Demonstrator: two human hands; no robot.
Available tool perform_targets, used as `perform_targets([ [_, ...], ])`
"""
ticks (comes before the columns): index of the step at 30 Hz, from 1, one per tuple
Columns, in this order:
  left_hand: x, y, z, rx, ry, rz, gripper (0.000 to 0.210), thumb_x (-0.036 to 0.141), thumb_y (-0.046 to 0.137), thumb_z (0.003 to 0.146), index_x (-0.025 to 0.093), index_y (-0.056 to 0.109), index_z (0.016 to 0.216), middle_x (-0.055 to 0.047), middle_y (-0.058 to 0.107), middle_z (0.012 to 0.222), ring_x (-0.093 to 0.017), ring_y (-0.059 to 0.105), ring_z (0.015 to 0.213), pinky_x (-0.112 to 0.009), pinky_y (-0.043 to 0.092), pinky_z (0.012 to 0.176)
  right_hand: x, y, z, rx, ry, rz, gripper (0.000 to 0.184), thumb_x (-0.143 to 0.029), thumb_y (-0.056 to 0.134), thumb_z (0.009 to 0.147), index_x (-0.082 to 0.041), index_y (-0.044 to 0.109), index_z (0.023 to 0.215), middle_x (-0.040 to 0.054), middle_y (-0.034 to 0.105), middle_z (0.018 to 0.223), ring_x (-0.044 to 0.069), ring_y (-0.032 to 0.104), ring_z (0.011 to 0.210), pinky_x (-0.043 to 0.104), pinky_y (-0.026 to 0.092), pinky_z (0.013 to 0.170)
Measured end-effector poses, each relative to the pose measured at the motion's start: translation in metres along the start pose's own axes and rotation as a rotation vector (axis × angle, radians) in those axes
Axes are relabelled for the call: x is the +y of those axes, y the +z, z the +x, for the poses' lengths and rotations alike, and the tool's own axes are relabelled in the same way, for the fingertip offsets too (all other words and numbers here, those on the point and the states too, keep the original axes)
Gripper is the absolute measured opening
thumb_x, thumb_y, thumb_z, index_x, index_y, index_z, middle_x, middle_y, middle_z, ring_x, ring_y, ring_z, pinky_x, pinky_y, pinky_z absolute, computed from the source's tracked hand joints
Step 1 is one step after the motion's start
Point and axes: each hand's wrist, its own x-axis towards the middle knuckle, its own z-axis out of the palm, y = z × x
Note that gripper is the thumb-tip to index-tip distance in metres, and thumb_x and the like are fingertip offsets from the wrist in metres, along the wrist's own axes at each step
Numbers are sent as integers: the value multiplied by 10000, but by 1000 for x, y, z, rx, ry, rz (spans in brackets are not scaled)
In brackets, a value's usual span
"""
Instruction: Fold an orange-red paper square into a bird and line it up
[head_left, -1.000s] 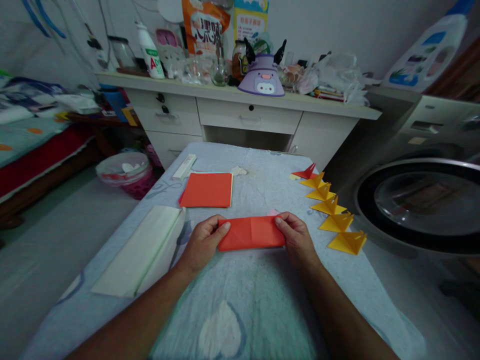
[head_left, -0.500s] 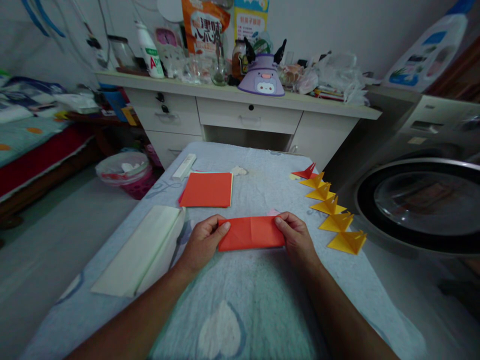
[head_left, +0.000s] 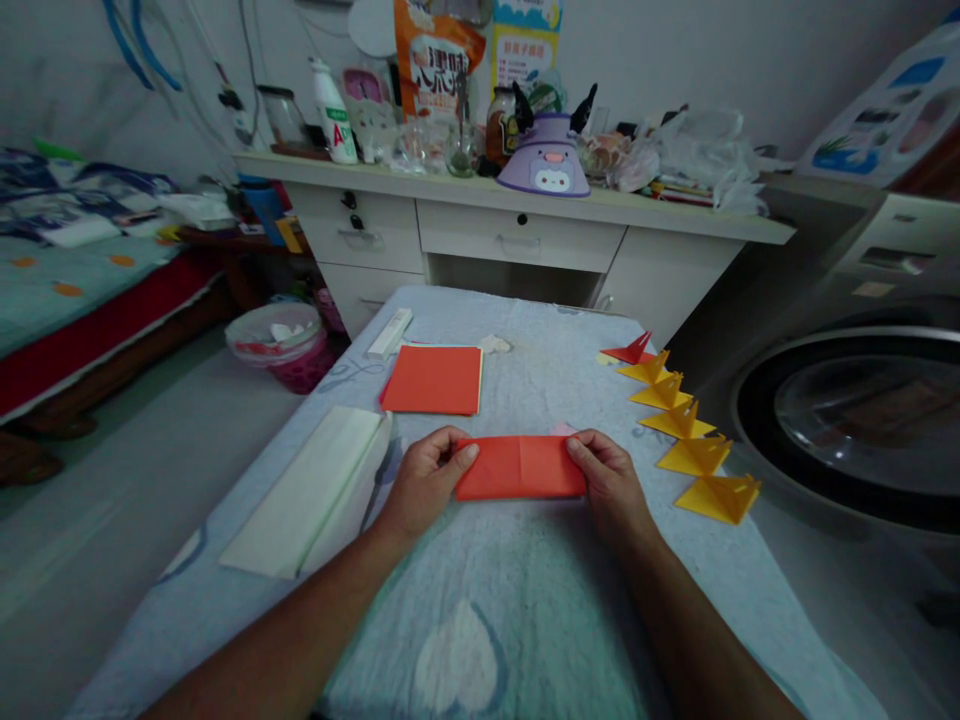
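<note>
A folded sheet of red-orange paper (head_left: 520,468), now a long rectangle with a crease down its middle, is held level just over the cloth-covered table. My left hand (head_left: 426,475) pinches its left end, thumb on top. At the other end my right hand (head_left: 611,478) grips the upper right corner between thumb and fingers. Beyond my left hand lies a stack of orange-red square sheets (head_left: 433,380). Along the right side runs a row of folded yellow paper pieces (head_left: 694,455), with a red folded paper piece (head_left: 631,348) at its far end.
A pale folded packet (head_left: 315,490) lies left of my forearm, and a small white box (head_left: 390,333) farther back. Behind the table (head_left: 555,580) stands a cluttered white desk (head_left: 517,235). A washing machine (head_left: 862,400) is at the right, a lined waste bin (head_left: 281,345) at the left.
The whole scene has shifted slightly to the right in view as the head turned. Both hands keep the same hold on the folded paper, which looks a little more level.
</note>
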Motion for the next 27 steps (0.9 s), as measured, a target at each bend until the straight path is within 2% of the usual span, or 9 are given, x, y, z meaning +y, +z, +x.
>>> perform_targets([
  [11, 0, -1, 1, 55, -6, -39, 209, 369, 630, 797, 170, 596, 747, 22, 548, 673, -118, 486, 627, -218, 401, 609, 1, -1, 2, -2, -21, -22, 282, -448, 772, 704, -216, 613, 680, -43, 557, 583, 114, 430, 510, 243, 307, 498],
  [19, -3, -4, 0, 62, 26, 18, 176, 338, 640, 801, 165, 632, 774, 10, 580, 706, -127, 517, 662, -221, 412, 626, 5, -4, 3, -6, -20, 1, 250, -415, 770, 730, -211, 626, 710, -40, 573, 614, 105, 452, 527, 232, 329, 500],
  [27, -3, -4, 0, 51, 21, 23, 189, 344, 638, 807, 162, 617, 763, 11, 568, 695, -126, 508, 654, -225, 404, 621, 0, -1, 1, 14, -1, 23, 290, -433, 804, 678, -208, 621, 687, -43, 573, 600, 105, 448, 519, 231, 325, 496],
])
